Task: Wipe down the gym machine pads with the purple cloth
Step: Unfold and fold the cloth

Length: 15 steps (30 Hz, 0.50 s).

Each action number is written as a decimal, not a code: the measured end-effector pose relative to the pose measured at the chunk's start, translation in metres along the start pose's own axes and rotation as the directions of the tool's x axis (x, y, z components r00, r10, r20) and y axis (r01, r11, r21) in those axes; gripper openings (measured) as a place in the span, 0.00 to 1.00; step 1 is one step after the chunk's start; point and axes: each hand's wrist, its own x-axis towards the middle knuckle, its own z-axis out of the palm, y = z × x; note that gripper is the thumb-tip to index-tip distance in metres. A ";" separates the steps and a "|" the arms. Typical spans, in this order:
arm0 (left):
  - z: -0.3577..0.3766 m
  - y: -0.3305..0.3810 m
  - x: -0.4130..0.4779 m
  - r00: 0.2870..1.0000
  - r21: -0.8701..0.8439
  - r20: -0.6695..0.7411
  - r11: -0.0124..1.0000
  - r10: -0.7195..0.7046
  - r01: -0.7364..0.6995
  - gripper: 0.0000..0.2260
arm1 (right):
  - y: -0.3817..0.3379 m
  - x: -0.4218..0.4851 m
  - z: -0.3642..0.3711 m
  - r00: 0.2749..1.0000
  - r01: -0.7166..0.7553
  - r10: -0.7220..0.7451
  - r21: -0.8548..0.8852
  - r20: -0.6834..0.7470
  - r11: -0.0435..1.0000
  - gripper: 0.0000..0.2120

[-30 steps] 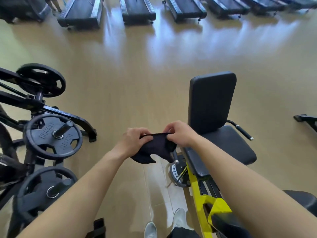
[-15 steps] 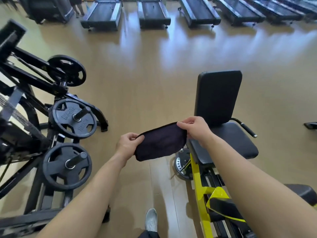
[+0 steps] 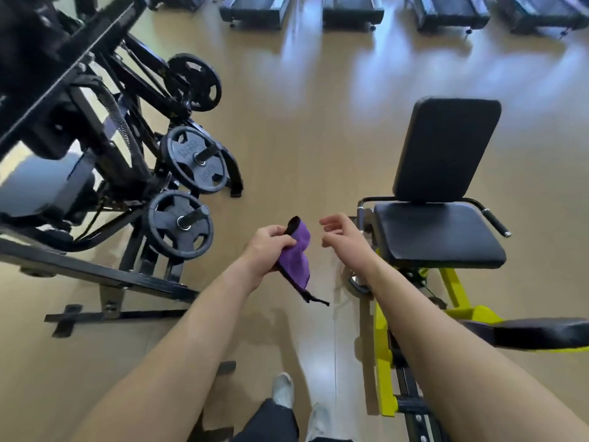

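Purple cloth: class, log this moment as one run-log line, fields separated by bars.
phase: pre-wipe | left hand: grips purple cloth | right hand: open, holds nothing | seat pad: untouched

Bright, even light from the top of your frame; bluish-white glare streaks the floor [image 3: 302, 129] at upper right. Soft shadows sit under your forearms [image 3: 197, 330], bottom centre. Fisheye bending at the edges; weight machine [image 3: 105, 157] at left looks smeared, right hand [image 3: 342, 232] slightly soft.
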 end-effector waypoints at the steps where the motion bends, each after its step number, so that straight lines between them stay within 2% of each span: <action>1: -0.010 0.006 -0.016 0.997 0.022 0.073 1.000 0.018 -0.020 0.06 | 0.001 -0.007 0.006 0.991 0.011 -0.003 -0.055 0.135 0.998 0.27; 2: -0.021 0.012 -0.031 0.985 0.007 0.166 0.999 0.036 -0.037 0.05 | 0.001 -0.015 0.014 0.957 0.014 0.015 -0.097 0.290 0.995 0.32; 4: -0.046 0.019 -0.057 0.946 -0.096 0.316 0.995 0.067 -0.038 0.07 | -0.004 -0.036 0.036 0.869 -0.010 0.050 -0.084 0.493 0.996 0.29; 5: -0.061 0.019 -0.067 0.934 -0.159 0.348 0.987 0.081 -0.027 0.08 | -0.005 -0.045 0.050 0.838 -0.027 0.061 -0.070 0.542 0.997 0.24; 7: -0.096 0.014 -0.078 0.941 -0.278 0.325 0.961 0.092 0.002 0.10 | -0.001 -0.060 0.080 0.816 -0.051 0.067 -0.044 0.574 0.998 0.15; 9: -0.134 0.000 -0.085 0.976 -0.366 0.207 0.930 0.068 0.013 0.09 | 0.012 -0.073 0.112 0.824 -0.097 0.062 0.031 0.563 0.995 0.11; 11: -0.173 -0.024 -0.091 1.000 -0.395 0.019 0.919 0.017 -0.008 0.05 | 0.023 -0.086 0.140 0.831 -0.202 0.114 0.105 0.544 0.974 0.15; 13: -0.209 -0.055 -0.099 0.981 -0.396 -0.184 0.918 -0.069 -0.010 0.04 | 0.033 -0.098 0.168 0.832 -0.279 0.155 0.161 0.533 0.947 0.15; 15: -0.241 -0.091 -0.113 0.935 -0.356 -0.336 0.934 -0.118 -0.010 0.04 | 0.038 -0.109 0.200 0.842 -0.333 0.192 0.207 0.504 0.920 0.12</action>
